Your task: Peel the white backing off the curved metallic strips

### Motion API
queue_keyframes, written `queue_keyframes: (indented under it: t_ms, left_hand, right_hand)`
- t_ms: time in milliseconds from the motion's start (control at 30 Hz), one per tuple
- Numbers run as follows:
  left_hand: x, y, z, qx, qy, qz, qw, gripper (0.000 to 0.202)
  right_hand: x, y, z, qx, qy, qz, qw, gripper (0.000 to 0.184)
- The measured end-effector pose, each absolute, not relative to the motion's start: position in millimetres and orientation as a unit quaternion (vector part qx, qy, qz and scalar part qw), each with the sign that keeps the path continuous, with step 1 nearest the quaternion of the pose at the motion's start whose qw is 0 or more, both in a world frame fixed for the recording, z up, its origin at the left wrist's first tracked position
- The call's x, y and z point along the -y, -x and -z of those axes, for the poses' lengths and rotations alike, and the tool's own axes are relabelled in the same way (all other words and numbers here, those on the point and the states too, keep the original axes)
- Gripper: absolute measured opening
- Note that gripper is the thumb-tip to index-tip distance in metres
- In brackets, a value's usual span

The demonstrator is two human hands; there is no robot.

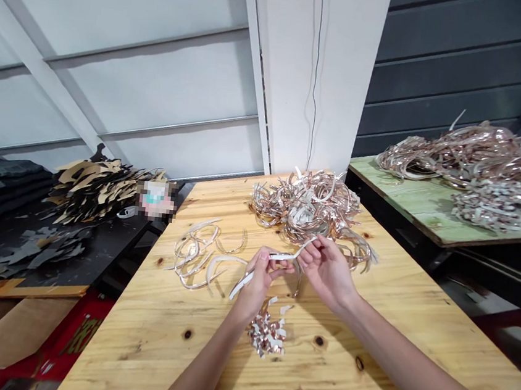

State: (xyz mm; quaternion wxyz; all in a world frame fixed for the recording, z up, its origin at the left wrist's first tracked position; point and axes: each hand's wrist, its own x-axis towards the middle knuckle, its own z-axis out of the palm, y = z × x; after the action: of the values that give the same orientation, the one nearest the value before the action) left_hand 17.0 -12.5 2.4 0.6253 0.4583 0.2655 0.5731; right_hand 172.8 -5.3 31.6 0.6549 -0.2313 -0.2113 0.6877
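Both my hands hold one thin curved strip (282, 257) above the wooden table (413, 335), white on one side and shiny on the other. My left hand (258, 278) pinches its lower left part. My right hand (327, 267) pinches its upper right end, fingers closed. Behind my hands lies a tangled heap of shiny rose-gold strips (310, 206). To the left, a few loose curved strips (198, 253) lie spread out. Below my hands sits a small pile of shiny cut scraps (268, 335).
A green-topped table (417, 205) at the right carries more heaps of shiny strips (474, 155). At the left, a dark bench (97, 246) holds black and tan cut pieces (98, 187). A white pillar (315, 70) stands behind the table.
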Motion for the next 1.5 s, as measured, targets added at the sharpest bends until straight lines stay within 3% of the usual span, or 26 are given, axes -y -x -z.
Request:
queue_keyframes:
  t_ms: [167,300,400,567,700,900,1367,1500]
  left_hand:
    - [14,-12,-9,-0.254,-0.406,-0.612,0.629,0.037]
    - [15,-12,-11,-0.239,-0.412,-0.621,0.623,0.037]
    - [16,-12,-12,-0.231,-0.419,-0.629,0.613,0.038]
    - [16,-11,-9,-0.252,-0.478,-0.610,0.579,0.045]
    - [17,-10,-6,-0.340,-0.610,-0.516,0.496,0.034]
    - [20,-11,-8,-0.361,-0.667,-0.481,0.440,0.039]
    - [10,-11,5,-0.296,-0.620,-0.512,0.516,0.046]
    - [7,-7,7,-0.310,-0.622,-0.524,0.493,0.045]
  right_hand:
    - [15,-164,-33,0.288,0.226,-0.704,0.609,0.041]
    - [12,-165,-21,0.439,0.341,-0.571,0.604,0.043]
    - [9,-166,-11,0.551,0.405,-0.482,0.547,0.036]
    - [17,-167,-13,0.672,0.424,-0.382,0.473,0.030]
    - [23,-165,-18,0.716,0.406,-0.347,0.450,0.025]
    - [22,-166,-17,0.690,0.389,-0.397,0.464,0.026]
    - [18,-165,-23,0.484,0.299,-0.609,0.552,0.024]
    - [17,-165,-28,0.391,0.274,-0.657,0.584,0.022]
